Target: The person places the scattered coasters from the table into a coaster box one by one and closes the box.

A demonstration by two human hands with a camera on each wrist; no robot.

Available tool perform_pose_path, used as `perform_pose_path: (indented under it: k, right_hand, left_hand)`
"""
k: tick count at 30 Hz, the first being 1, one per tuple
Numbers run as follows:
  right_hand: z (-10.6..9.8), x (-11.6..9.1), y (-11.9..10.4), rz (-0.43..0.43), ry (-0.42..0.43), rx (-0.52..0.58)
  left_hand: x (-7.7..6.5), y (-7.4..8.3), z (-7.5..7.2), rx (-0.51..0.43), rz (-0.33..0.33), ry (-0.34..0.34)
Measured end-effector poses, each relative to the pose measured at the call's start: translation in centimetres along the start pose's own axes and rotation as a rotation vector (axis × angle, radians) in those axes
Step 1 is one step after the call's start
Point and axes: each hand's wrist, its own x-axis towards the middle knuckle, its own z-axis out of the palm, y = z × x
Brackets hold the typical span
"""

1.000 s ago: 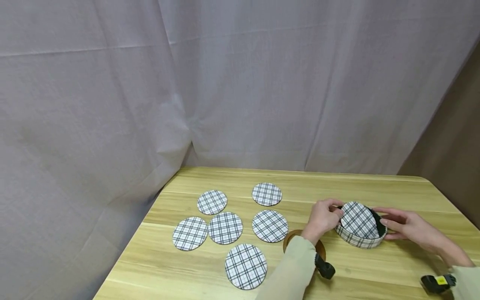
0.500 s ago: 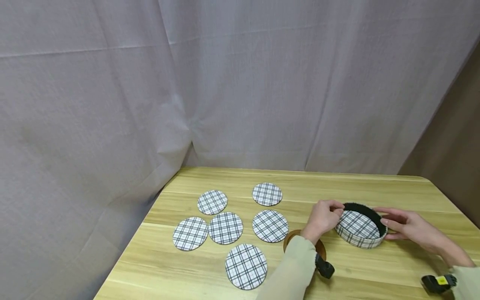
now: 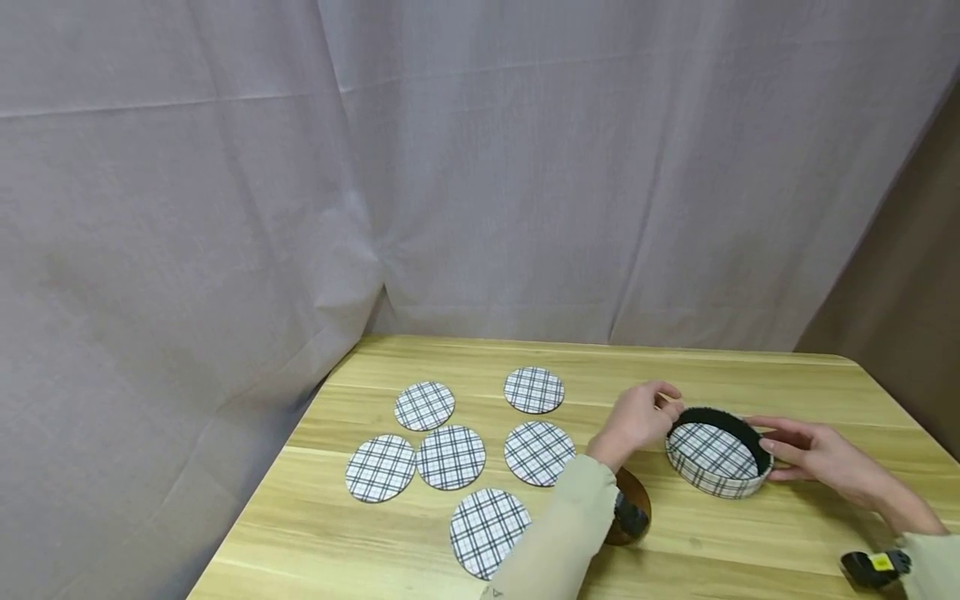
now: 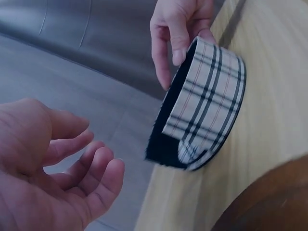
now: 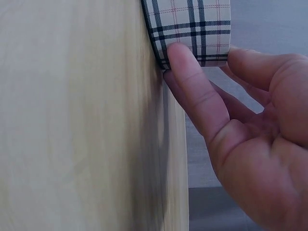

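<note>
A round plaid coaster holder (image 3: 716,484) with a black lining stands on the table at the right. One plaid coaster (image 3: 712,448) lies flat inside it. My right hand (image 3: 817,454) grips the holder's right side, the thumb at the rim and the fingers along the outer wall, as the right wrist view also shows. Beside the holder's left edge hovers my left hand (image 3: 637,419), apart from it, with loosely bent fingers holding nothing. The left wrist view shows a gap in the wall of the holder (image 4: 209,91) on the side facing that hand.
Several loose plaid coasters (image 3: 450,457) lie spread over the left and middle of the wooden table (image 3: 315,533). A brown round object (image 3: 637,492) is partly hidden under my left forearm. A grey curtain (image 3: 487,183) hangs behind the table.
A coaster that leaned tilted in the holder now lies flat inside. My left hand has let go and moved slightly left, away from the holder. The right hand keeps its grip.
</note>
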Motion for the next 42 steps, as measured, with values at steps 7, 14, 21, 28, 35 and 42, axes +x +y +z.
perform_pose_path:
  k: [7,14,21,28,35,42]
  right_hand:
    - [0.1,0.0,0.2,-0.035,-0.019,0.025]
    - [0.0,0.0,0.2,-0.038,-0.028,0.032]
    - [0.1,0.0,0.1,-0.026,-0.004,0.039]
    - [0.2,0.0,0.0,-0.037,-0.018,0.046]
    - [0.3,-0.1,0.1,-0.042,-0.028,0.048]
    - [0.3,-0.1,0.2,-0.058,-0.052,0.076]
  left_hand:
    - [0.5,-0.2,-1.8,0.136,0.059,-0.03]
    - [0.8,-0.7,-3.1,0.23,0.089,-0.051]
    - [0.9,-1.2,-4.7,0.309,0.12,-0.096]
    - [1.0,-2.0,-6.1,0.371,0.088,-0.125]
    - [0.7,-3.3,-7.2,0.42,0.083,-0.131]
    - [0.5,-4.9,-8.5,0.465,0.074,-0.156]
